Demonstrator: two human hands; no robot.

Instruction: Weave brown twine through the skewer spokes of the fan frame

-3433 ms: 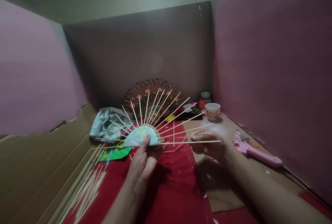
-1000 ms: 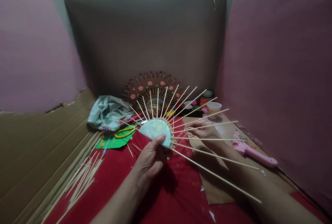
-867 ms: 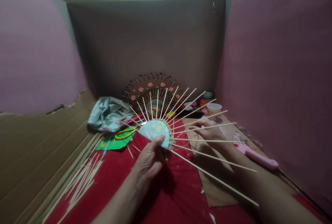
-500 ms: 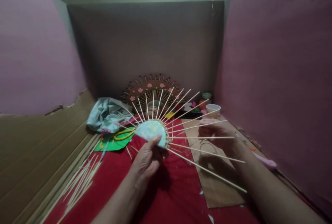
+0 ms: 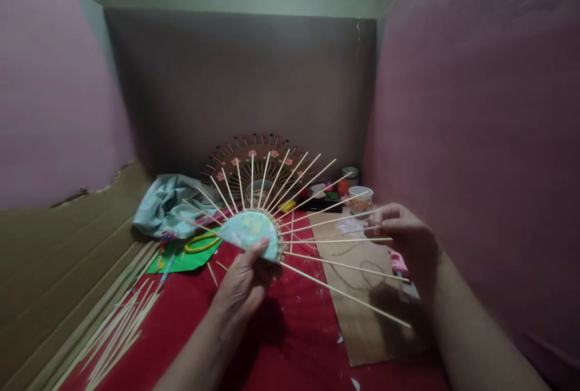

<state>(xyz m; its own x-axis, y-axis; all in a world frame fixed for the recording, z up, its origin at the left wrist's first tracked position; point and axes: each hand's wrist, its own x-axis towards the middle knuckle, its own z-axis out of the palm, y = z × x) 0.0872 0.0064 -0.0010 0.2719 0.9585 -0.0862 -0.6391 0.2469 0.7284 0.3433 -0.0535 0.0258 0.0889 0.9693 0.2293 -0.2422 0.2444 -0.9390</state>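
Observation:
My left hand [image 5: 240, 285] grips a half-round disc covered in pale blue cloth [image 5: 250, 231], thumb pressed on its lower edge. Several long bamboo skewers [image 5: 317, 197] fan out from the disc, up and to the right. My right hand [image 5: 405, 237] hovers at the skewer tips on the right, above the brown cardboard sheet [image 5: 362, 324]. Its fingers are curled and pinched together, and I cannot make out what they hold. A thin dark cord [image 5: 357, 270] lies looped on the cardboard below it.
A finished brown fan with pink flowers [image 5: 254, 158] leans on the back wall. Crumpled blue cloth [image 5: 165, 203], yellow scissors [image 5: 199, 243] and green paper [image 5: 179, 260] lie left. Loose skewers [image 5: 113, 336] lie front left. A paper cup [image 5: 360, 197] and pink glue gun [image 5: 399, 263] are right.
The skewer fan has turned clockwise in my left hand. My right hand has lifted off the cardboard and moved right, up to the skewer tips. The view has shifted slightly.

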